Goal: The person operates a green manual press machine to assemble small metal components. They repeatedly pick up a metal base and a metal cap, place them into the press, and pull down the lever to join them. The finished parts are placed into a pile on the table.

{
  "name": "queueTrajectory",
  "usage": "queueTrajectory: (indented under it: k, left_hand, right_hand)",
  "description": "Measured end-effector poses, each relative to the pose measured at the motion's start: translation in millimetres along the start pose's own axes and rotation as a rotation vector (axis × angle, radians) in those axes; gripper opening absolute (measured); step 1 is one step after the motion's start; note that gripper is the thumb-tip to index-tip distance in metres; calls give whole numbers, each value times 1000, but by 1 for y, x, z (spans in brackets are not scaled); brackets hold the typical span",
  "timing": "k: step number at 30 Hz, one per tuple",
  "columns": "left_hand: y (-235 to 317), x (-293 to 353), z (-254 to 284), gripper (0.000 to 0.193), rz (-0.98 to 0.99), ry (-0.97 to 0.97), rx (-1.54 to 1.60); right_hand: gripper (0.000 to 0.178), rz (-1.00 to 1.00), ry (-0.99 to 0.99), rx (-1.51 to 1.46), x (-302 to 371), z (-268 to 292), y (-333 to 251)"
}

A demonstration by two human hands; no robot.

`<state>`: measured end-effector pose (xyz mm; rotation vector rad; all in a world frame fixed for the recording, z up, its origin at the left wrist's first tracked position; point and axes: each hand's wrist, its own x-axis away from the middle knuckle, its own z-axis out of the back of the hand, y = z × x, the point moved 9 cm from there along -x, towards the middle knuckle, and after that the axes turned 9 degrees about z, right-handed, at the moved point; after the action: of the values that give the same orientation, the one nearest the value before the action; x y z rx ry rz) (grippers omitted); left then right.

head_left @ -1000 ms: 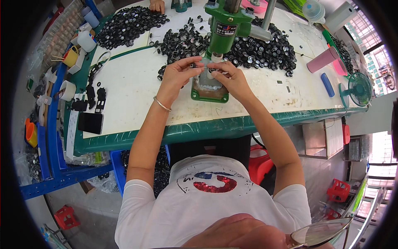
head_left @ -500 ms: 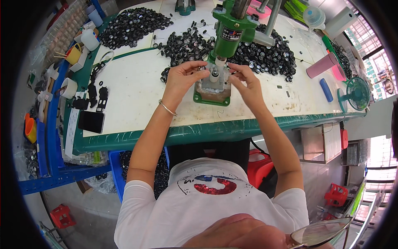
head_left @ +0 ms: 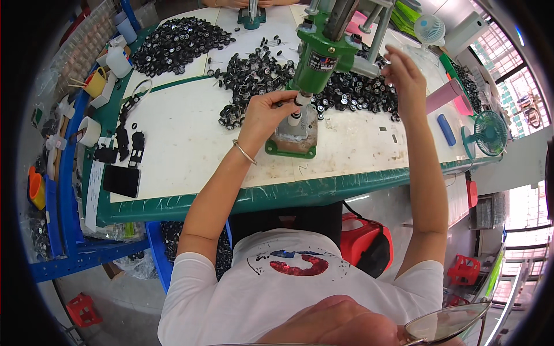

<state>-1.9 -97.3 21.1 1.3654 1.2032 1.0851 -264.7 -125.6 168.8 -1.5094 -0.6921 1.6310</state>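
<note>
A green hand press (head_left: 317, 60) stands on the table before me, its metal base plate (head_left: 303, 135) at the bottom. My left hand (head_left: 264, 118) reaches in from the left, with thumb and fingertips pinched on a small black wheel (head_left: 299, 100) just under the ram. Below it, a pale upright post (head_left: 294, 120) with a dark top stands on the base. On the right, my right hand (head_left: 404, 78) is raised beside the press's metal lever arm (head_left: 365, 67); its fingers are loosely bent and apart, holding nothing I can see.
Heaps of black wheels (head_left: 182, 43) lie left of the press, and more wheels with metal pins (head_left: 254, 72) behind it. A phone (head_left: 122, 180) lies at the left; a blue bar (head_left: 446, 129) and a green fan (head_left: 489, 134) are at the right. Another person's hands (head_left: 236, 3) show at the far edge.
My right hand has left the press base and gone up and right towards the lever. My left hand has moved slightly right, under the ram. Another person's hands have appeared at the far edge.
</note>
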Motion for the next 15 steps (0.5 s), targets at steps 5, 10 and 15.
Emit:
queueTrajectory:
  k: [5,10,15]
  left_hand:
    - [3,-5,1,39,-118,-15,205]
    - [9,-2,-10,39,-152,-27,168]
    - [9,-1,-13,42,-134,-43,137]
  right_hand:
    - [39,60,-146,-309,-91,-33,-40]
    - [42,-93,-49,-370,-158,-53,-82]
    - [30,-84,-38,-504,-209,-53,-69]
